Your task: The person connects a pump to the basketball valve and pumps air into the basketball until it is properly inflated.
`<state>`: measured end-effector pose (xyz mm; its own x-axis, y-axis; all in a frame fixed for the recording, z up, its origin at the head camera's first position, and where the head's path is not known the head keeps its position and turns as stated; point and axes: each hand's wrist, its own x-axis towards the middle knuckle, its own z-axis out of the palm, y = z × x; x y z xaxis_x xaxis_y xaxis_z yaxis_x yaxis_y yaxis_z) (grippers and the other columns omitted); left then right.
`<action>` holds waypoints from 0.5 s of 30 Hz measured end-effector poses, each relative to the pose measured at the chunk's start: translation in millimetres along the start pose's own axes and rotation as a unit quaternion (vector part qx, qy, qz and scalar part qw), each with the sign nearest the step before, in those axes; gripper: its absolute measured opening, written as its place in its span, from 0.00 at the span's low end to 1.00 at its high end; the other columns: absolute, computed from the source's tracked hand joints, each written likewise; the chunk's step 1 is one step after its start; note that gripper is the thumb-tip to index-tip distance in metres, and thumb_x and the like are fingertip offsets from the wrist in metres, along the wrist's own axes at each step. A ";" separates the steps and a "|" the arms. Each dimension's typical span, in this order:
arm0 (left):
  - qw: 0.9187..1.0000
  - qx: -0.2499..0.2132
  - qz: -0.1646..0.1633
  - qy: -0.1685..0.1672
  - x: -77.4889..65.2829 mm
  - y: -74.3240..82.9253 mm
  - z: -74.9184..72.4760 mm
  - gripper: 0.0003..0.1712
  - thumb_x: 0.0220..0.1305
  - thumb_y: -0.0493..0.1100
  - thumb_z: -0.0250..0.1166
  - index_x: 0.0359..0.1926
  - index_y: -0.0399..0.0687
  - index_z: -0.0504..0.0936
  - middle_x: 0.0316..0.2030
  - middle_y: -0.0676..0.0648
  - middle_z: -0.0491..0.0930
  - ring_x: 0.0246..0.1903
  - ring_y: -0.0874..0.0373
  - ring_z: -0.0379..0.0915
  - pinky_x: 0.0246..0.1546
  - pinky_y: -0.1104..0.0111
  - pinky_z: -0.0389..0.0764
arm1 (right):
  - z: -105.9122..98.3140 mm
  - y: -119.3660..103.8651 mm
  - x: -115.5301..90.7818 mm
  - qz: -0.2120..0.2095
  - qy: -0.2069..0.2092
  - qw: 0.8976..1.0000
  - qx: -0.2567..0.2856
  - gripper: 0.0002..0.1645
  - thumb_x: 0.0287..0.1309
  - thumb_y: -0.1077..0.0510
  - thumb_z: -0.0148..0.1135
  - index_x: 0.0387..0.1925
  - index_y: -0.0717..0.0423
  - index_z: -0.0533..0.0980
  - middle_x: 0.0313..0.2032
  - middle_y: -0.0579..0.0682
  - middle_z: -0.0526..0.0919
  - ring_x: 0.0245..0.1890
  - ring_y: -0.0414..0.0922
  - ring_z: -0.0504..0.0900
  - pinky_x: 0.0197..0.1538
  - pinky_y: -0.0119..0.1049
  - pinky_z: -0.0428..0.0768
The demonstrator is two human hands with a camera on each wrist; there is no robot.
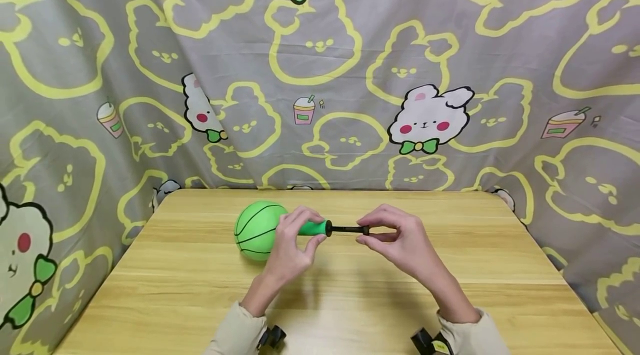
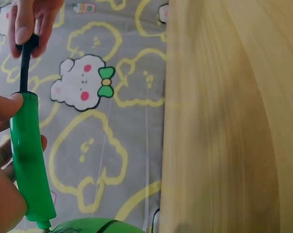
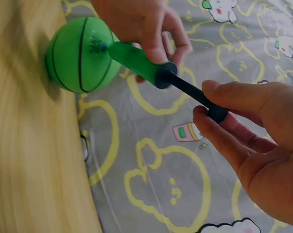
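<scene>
A matte green rubber ball with thin black seam lines (image 1: 256,231) sits over the far left part of the pale wood-grain tabletop (image 1: 175,299), seemingly resting on it. A slim hand pump with a translucent green plastic barrel (image 1: 313,228) lies roughly level beside it, its narrow metal-looking nozzle (image 2: 45,224) meeting the ball's surface, though how deep it goes in cannot be told. The left hand (image 1: 294,238) curls thumb and fingers around the barrel near its black collar (image 1: 328,228), leaving only the barrel's width between them. The right hand (image 1: 400,235) has its thumb and fingertips closed on the small black plastic handle (image 3: 217,114), the palm standing free behind it. Between collar and handle a length of thin black rod (image 1: 346,229) is bare, so the plunger is drawn at least partly out. The step in hand looks like a pumping stroke to put air into the ball; whether the rod is going in or out, the pictures do not tell. The next move probably calls for the left hand to keep barrel and nozzle lined up with the ball while the right pushes the handle straight along the rod, without bending it.
</scene>
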<state>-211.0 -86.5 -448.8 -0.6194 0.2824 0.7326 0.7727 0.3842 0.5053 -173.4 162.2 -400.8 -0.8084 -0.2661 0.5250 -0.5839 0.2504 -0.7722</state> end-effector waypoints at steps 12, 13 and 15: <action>1.000 0.003 0.001 0.021 2.0 -8.9 -10.0 0.16 0.54 0.33 0.74 0.44 0.46 0.83 0.43 0.51 0.83 0.47 0.54 0.79 0.52 0.54 0.66 | -26.5 -3.0 -1.9 -0.015 -0.007 0.999 0.049 0.19 0.51 0.75 0.73 0.45 0.61 0.85 0.44 0.59 0.83 0.43 0.52 0.87 0.43 0.41 0.85; 1.000 0.002 0.001 0.021 2.4 -9.0 -10.5 0.16 0.54 0.34 0.74 0.44 0.46 0.83 0.43 0.51 0.83 0.47 0.54 0.79 0.52 0.54 0.66 | -27.5 -3.4 -1.9 -0.017 -0.009 0.998 0.056 0.19 0.51 0.76 0.73 0.46 0.62 0.84 0.44 0.61 0.83 0.44 0.53 0.87 0.43 0.42 0.85; 1.000 0.002 0.001 0.021 2.9 -8.9 -11.1 0.15 0.55 0.34 0.74 0.44 0.46 0.83 0.43 0.51 0.83 0.47 0.54 0.79 0.51 0.54 0.66 | -28.3 -3.8 -1.7 -0.019 -0.010 0.998 0.061 0.19 0.51 0.76 0.73 0.46 0.63 0.85 0.45 0.61 0.83 0.45 0.52 0.87 0.43 0.42 0.85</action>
<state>-218.2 -98.8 -446.2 -0.6119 0.2464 0.7516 0.7729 0.3881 0.5020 -171.9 188.0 -388.6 -0.7840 -0.2924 0.5476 -0.5991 0.1254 -0.7908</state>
